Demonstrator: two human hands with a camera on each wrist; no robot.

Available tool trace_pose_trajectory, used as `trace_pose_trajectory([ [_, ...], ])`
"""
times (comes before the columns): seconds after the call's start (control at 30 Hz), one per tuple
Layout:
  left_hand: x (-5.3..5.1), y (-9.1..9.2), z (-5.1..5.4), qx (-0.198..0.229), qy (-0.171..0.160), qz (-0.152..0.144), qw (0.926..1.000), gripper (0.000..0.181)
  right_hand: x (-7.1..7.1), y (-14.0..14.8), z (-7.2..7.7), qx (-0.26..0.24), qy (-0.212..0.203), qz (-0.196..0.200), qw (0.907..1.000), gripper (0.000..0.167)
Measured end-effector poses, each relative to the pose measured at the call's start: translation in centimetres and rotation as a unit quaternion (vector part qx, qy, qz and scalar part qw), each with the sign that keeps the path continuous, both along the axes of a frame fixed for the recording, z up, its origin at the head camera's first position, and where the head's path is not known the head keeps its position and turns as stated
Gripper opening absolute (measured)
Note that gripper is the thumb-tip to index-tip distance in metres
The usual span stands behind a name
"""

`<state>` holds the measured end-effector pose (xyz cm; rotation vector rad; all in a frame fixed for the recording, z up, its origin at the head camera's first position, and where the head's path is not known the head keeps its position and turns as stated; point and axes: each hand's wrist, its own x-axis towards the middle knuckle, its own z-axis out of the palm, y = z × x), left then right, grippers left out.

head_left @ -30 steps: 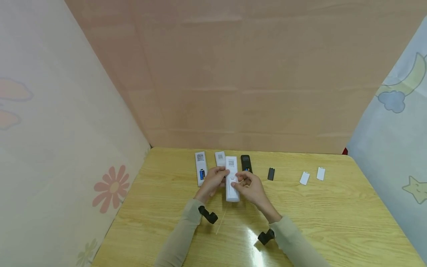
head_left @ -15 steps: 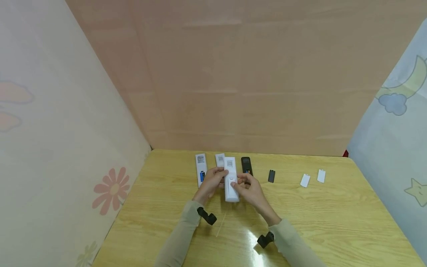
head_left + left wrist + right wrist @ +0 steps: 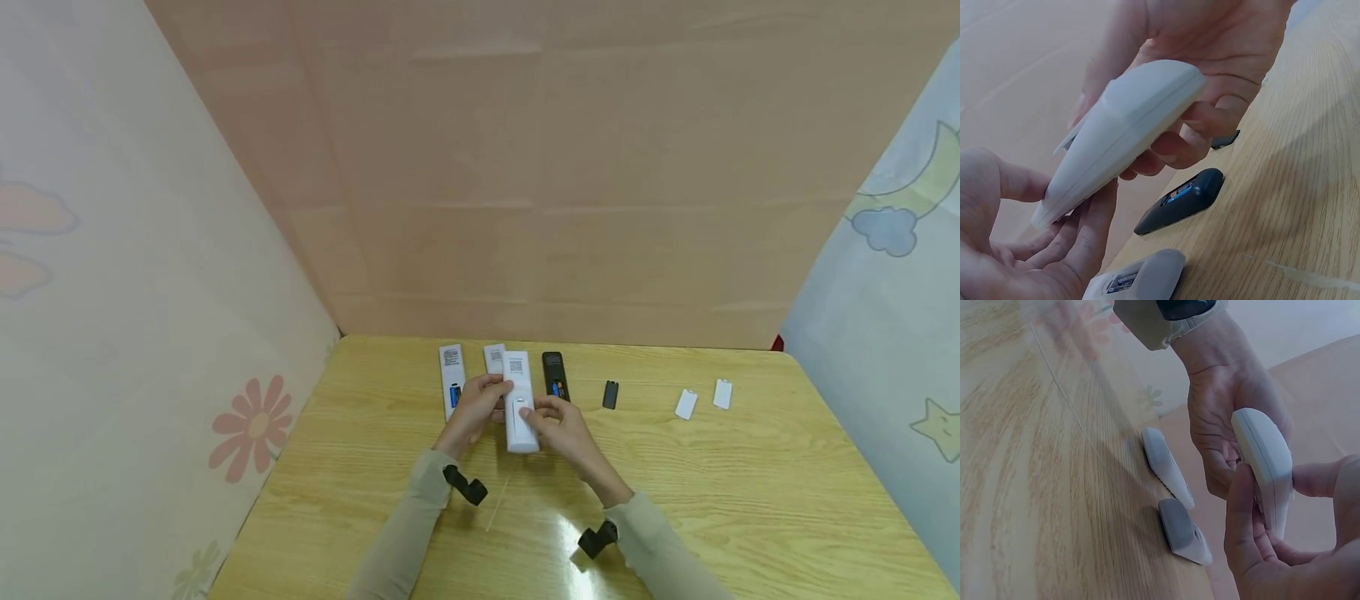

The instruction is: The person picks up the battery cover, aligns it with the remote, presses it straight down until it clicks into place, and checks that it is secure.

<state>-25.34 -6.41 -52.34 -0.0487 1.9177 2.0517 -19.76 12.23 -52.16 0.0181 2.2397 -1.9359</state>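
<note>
Head view, and the white remote (image 3: 517,379) is up above the tabletop (image 3: 750,483), back face showing, between the left hand (image 3: 474,408) and the right hand (image 3: 567,432). Both grips are on it: the left grasps its left edge, the right its right edge, thumb against the battery cover (image 3: 519,429). Far side, left to right: a left remote (image 3: 452,362), blue battery showing; a middle remote (image 3: 493,357), partly hidden; a black remote (image 3: 553,368), batteries in. Out right, one black cover (image 3: 611,395) and two white covers (image 3: 686,405). Left wrist: the held remote tilts, and look, its cover sticks out from the body at one end! Right wrist: right thumb one side, fingers the other, pinching; two pale remotes (image 3: 1166,469) lie to the left.
</note>
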Motion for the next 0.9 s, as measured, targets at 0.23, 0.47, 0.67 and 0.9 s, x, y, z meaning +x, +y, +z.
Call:
trace_pose_trajectory([
  [0.23,0.08,-0.1,0.14,0.005,0.007,-0.008,0.9999,0.049,-0.06,0.07,-0.15,-0.011,-0.005,0.0,0.9999,0.046],
  [0.47,0.06,-0.26,0.15,0.011,0.01,-0.01,0.9998,0.048,-0.1,0.05,-0.12,-0.019,-0.007,-0.002,0.9998,0.044],
  [0.67,0.02,-0.22,0.2,0.018,0.011,-0.003,0.9998,0.049,-0.17,-0.11,-0.04,-0.02,-0.001,-0.005,0.9998,0.041],
  [0.9,-0.1,-0.19,0.03,0.021,0.008,0.006,0.9997,0.048,-0.24,-0.21,-0.02,-0.025,-0.002,-0.008,0.9996,0.038],
])
